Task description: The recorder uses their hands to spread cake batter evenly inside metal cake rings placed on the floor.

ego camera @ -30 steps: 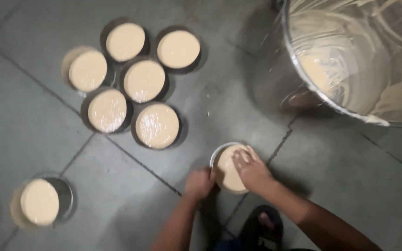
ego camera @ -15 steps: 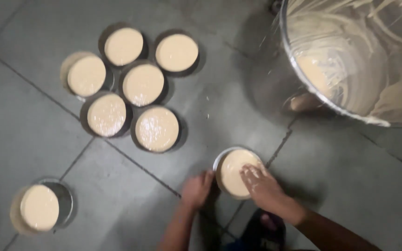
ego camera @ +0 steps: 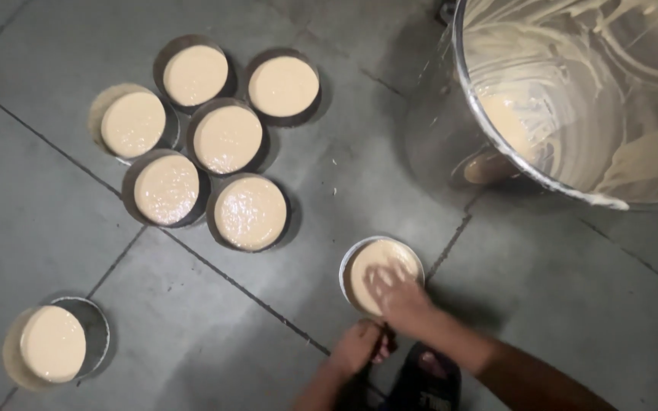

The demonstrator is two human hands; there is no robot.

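On the grey tile floor, pressing right hand flat, fingers spread, into a batter-filled round tin, left hand loosely curled, gripping the tin's near rim.

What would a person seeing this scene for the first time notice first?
The cluster of six round tins filled with pale batter on the grey tiled floor, upper left. Then the big steel bowl, upper right, and the right hand spread over the batter in a seventh tin.
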